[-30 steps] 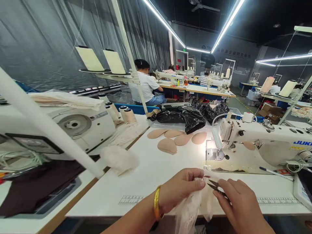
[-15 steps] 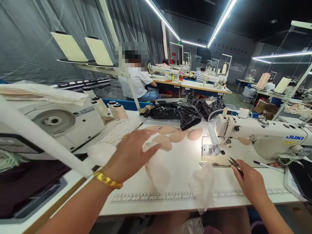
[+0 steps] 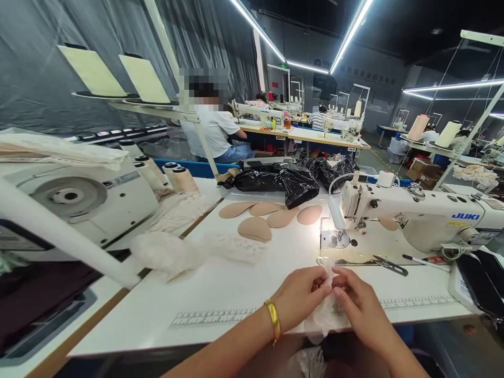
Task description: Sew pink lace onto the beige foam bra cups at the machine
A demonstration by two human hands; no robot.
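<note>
Both hands meet at the table's front edge, just before the sewing machine (image 3: 417, 210). My left hand (image 3: 303, 294), with a gold bracelet at the wrist, pinches a sheer whitish lace fabric piece (image 3: 323, 319). From the other side my right hand (image 3: 356, 302) has its fingers closed on the same piece. Its upper end reaches toward the needle plate (image 3: 331, 239), and its lower end hangs over the edge. A pair of thread snips (image 3: 390, 265) lies on the table right of my right hand. Several beige oval pads (image 3: 255, 229) lie farther back to the left.
Pale crumpled fabric (image 3: 165, 254) lies at the left. Black plastic bags (image 3: 299, 184) sit behind the pads. A pen (image 3: 425, 261) and a phone (image 3: 474, 283) are at the right. Another machine (image 3: 74, 194) and thread cones (image 3: 183, 179) stand left. A co-worker (image 3: 212, 131) sits farther back.
My right hand has put down the snips and moved left to the lace fabric. My left hand has come from the pads to the same piece. The pale fabric under it now lies flatter, leftward.
</note>
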